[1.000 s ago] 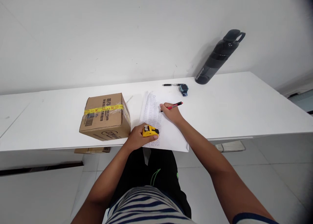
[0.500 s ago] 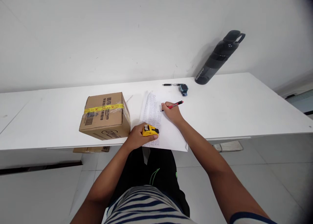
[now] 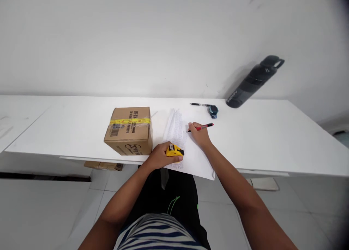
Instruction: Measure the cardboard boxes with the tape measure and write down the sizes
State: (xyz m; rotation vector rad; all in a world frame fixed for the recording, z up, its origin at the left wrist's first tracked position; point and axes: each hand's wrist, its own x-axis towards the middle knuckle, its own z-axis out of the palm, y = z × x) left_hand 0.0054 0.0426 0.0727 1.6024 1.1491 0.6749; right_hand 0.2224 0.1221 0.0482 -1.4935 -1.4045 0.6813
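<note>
My left hand [image 3: 160,156] is closed around a yellow tape measure [image 3: 174,150] and rests over the near left part of a sheet of paper [image 3: 195,157]. Dense handwriting fills the left side of the sheet, and its right side looks blank. In my right hand [image 3: 200,134] is a red and black pen [image 3: 205,126], pinched near its tip, which is at the paper beside the written column. Just left of my left hand stands a taped cardboard box [image 3: 131,130].
At the back of the white table [image 3: 259,141] lie a black pen [image 3: 198,104] and a dark blue watch [image 3: 213,111]. A dark water bottle [image 3: 252,83] stands against the wall. Below the table's front edge another cardboard box [image 3: 103,165] shows, and a pale flat object [image 3: 264,184] lies on the floor.
The view has tilted and shifted, so the table's things appear lower and further right. Both hands keep their holds; the right hand with the pen has barely moved over the paper.
</note>
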